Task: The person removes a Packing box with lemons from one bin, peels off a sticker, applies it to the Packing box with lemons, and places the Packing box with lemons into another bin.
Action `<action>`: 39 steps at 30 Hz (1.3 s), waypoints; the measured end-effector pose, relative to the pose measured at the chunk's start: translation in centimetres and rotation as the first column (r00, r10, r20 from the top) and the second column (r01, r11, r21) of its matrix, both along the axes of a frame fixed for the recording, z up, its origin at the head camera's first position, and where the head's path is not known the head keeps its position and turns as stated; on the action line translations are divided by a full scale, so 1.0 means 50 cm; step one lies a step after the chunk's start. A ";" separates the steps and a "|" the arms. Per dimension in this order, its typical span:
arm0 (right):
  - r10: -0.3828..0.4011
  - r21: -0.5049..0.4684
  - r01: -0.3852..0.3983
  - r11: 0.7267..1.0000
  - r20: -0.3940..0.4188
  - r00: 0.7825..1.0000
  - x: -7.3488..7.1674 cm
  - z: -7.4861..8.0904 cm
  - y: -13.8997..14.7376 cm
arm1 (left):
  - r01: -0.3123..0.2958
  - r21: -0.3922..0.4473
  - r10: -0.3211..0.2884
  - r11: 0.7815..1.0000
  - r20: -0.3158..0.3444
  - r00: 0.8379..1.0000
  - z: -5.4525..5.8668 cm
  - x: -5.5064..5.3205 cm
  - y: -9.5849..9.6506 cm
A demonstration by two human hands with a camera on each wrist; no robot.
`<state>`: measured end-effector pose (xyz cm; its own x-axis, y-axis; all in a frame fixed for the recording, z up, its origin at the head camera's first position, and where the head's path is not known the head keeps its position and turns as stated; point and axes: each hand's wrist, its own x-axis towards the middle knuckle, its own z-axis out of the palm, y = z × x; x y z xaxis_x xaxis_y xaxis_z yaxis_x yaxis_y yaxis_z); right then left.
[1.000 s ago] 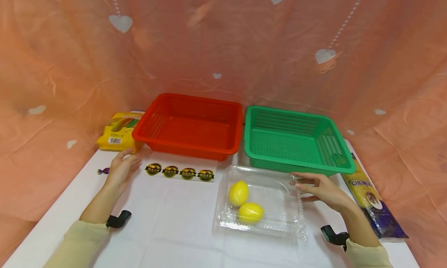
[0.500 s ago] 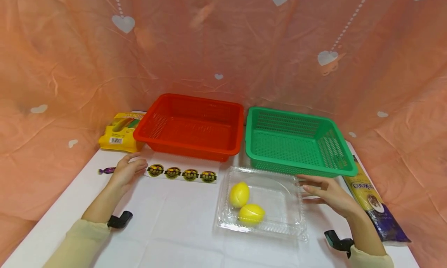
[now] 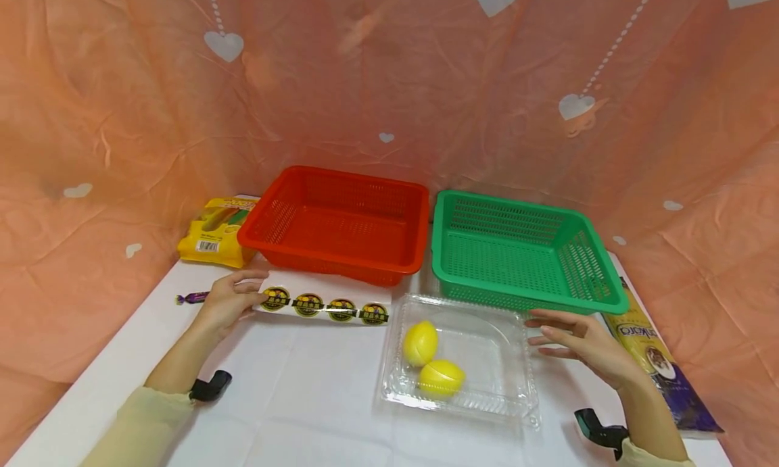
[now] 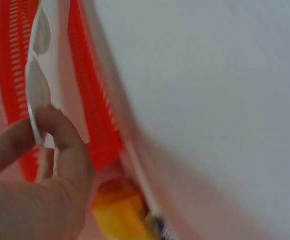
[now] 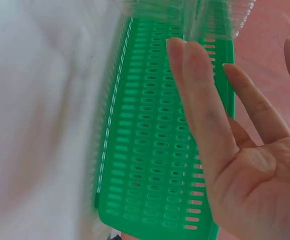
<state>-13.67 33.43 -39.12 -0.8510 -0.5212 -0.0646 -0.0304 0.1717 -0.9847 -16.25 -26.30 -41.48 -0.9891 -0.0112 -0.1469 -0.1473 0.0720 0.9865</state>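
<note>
At the left, my left hand (image 3: 225, 306) pinches the left end of a white strip of round black-and-yellow stickers (image 3: 324, 309) between thumb and fingers. Seen edge-on in the left wrist view, the sticker strip (image 4: 37, 87) bends upward from the fingertips. A clear plastic clamshell box (image 3: 487, 359) sits shut in front of the green basket, with two yellow lemons (image 3: 420, 343) inside. My right hand (image 3: 589, 349) is beside the box's right edge, its fingers spread and relaxed. In the right wrist view, the fingertips (image 5: 197, 57) reach right to the box's edge.
Behind the strip stands a red basket (image 3: 331, 261), with a green basket (image 3: 517, 292) to its right. A yellow bag (image 3: 209, 246) and a purple-wrapped candy (image 3: 195, 297) lie at the left. A gold-and-purple bag (image 3: 672, 389) lies along the right edge.
My left hand has moved onto the sticker strip's left end and grips it; the strip is now slightly raised. My right hand has drawn a little to the right from the box.
</note>
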 end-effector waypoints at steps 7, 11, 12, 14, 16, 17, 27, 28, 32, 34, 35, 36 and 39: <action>-0.026 0.026 0.027 0.999 -0.022 0.999 0.006 0.007 0.003 | -0.029 -0.240 -0.017 0.970 -0.186 0.982 0.068 0.053 -0.025; -0.071 0.025 0.072 0.997 -0.044 0.997 0.010 0.017 0.006 | -0.082 -0.234 0.001 0.969 -0.330 0.944 0.123 0.086 -0.023; -0.077 0.019 0.078 0.997 -0.050 0.996 0.011 0.020 0.007 | -0.091 -0.214 0.008 0.973 -0.360 0.933 0.136 0.092 -0.020; -0.091 0.003 0.091 0.996 -0.057 0.994 0.012 0.028 0.009 | -0.105 -0.156 0.032 0.982 -0.412 0.911 0.164 0.101 -0.010; -0.091 -0.019 0.090 0.996 -0.075 0.993 0.012 0.036 0.011 | -0.114 -0.099 0.058 0.989 -0.444 0.894 0.188 0.105 0.005; -0.090 -0.028 0.088 0.996 -0.084 0.992 0.011 0.040 0.010 | -0.114 -0.070 0.070 0.991 -0.456 0.887 0.198 0.105 0.014; -0.100 -0.178 0.065 0.982 -0.191 0.977 -0.009 0.092 -0.055 | -0.071 0.106 0.120 0.992 -0.594 0.796 0.232 0.057 0.166; -0.105 -0.195 0.066 0.979 -0.200 0.974 -0.010 0.099 -0.068 | -0.071 0.099 0.117 0.993 -0.607 0.786 0.233 0.053 0.183; -0.112 -0.265 0.045 0.963 -0.242 0.964 -0.011 0.129 -0.113 | -0.023 0.109 0.088 0.994 -0.645 0.759 0.245 0.044 0.245; -0.095 -0.302 0.009 0.953 -0.269 0.958 -0.009 0.145 -0.130 | 0.006 0.133 0.085 0.991 -0.669 0.739 0.256 0.043 0.273; -0.086 -0.317 -0.007 0.948 -0.276 0.957 -0.007 0.153 -0.137 | 0.021 0.147 0.087 0.989 -0.684 0.725 0.262 0.043 0.288; -0.078 -0.329 -0.021 0.944 -0.284 0.956 -0.006 0.160 -0.144 | 0.035 0.163 0.091 0.986 -0.700 0.709 0.267 0.042 0.302; -0.062 -0.370 -0.059 0.927 -0.307 0.950 -0.003 0.178 -0.162 | 0.045 0.200 0.122 0.979 -0.746 0.655 0.274 0.029 0.346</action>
<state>-13.84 25.31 -30.22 -0.7973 -0.4545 0.3971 -0.3414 -0.2029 -0.9178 -14.78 -9.01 -27.76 -0.7589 -0.1079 0.6422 0.6511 -0.1093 0.7510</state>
